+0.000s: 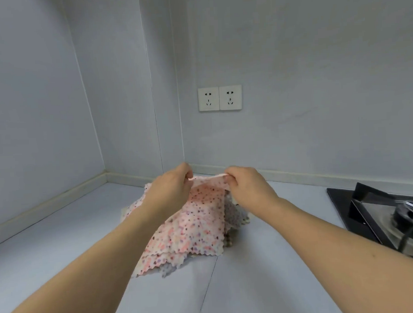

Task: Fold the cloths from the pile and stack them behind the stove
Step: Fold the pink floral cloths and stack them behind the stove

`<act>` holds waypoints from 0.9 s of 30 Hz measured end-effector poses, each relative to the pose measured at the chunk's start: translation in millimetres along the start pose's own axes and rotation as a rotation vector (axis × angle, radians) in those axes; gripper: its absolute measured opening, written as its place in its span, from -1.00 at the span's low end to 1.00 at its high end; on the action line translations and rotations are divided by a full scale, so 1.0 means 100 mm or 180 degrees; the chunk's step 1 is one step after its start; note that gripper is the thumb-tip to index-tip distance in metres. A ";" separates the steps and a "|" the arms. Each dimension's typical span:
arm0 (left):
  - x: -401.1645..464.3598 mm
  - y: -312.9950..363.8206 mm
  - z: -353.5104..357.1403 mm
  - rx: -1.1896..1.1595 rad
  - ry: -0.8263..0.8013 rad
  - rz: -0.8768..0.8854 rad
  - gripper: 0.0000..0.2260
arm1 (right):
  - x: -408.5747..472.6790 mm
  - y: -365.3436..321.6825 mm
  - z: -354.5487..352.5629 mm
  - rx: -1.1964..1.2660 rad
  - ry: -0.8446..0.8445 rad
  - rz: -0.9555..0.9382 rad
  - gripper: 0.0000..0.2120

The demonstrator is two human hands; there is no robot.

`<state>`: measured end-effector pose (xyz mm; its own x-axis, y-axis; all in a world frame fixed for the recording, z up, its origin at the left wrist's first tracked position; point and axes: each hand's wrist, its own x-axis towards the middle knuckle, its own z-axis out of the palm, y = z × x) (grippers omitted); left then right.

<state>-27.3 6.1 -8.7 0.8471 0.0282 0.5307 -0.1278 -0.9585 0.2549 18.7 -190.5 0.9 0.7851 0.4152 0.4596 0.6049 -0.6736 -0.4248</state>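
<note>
A: Both hands are up at the far edge of the pink cloth [194,219]. The left hand [171,191] pinches one end of that edge, the right hand [247,187] pinches the other, and the edge runs taut between them.

B: That's the grip on both sides: fingers curled in, thumb against fabric, nothing spread. Where's the rest of the cloth?

A: It hangs toward the camera and drapes over the pile [237,214]. The pile sits mid-desk [61,235], near the back wall, with a greyish cloth poking out at the right and under the front hem.

B: So which step are we in?

A: Early, I'd say. It looks like the top cloth is being lifted off to be folded. No folded stack shows anywhere yet.

B: And the stove [383,216]?

A: Off at the right, well apart from the pile. The strip behind it, along the wall, shows bare as far as the view reaches.

B: What does the next move call for?

A: My guess: raise the cloth free of the others so none drag along, then bring edge to edge squarely, keeping both pinches level so the wavy hem lines up.
</note>
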 end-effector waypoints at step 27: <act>-0.21 1.78 -0.44 -0.0697 -0.0996 0.0093 -0.95 | -1.49 0.57 -2.09 -0.0172 0.0235 0.1472 -0.82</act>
<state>-90.8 -152.8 60.7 0.9537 -0.1186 0.2766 -0.2327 -0.8733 0.4279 -91.6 -419.0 71.4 0.9578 0.0208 0.2868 0.1846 -0.8092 -0.5578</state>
